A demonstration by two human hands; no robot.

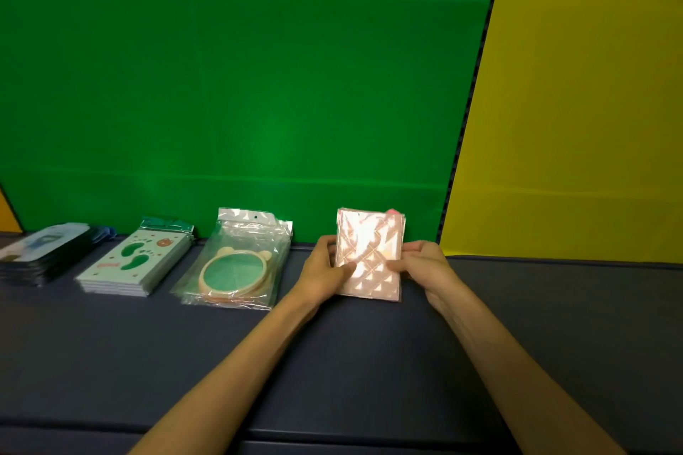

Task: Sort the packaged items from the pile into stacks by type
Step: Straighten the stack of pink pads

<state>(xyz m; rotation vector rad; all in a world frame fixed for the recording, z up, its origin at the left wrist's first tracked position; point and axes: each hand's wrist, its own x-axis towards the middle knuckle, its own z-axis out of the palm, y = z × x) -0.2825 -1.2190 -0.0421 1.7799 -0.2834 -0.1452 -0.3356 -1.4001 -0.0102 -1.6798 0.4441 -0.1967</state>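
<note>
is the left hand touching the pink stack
Touching: the head view shows the left hand gripping the pink stack's left edge, thumb lying across its top pack.

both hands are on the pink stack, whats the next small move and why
Probably square up the glossy pink packet stack and let go. The left hand and right hand grip its two sides, and its top edges look slightly staggered. It already stands in line with the clear bagged round green items, and no loose pile is in view.
</note>
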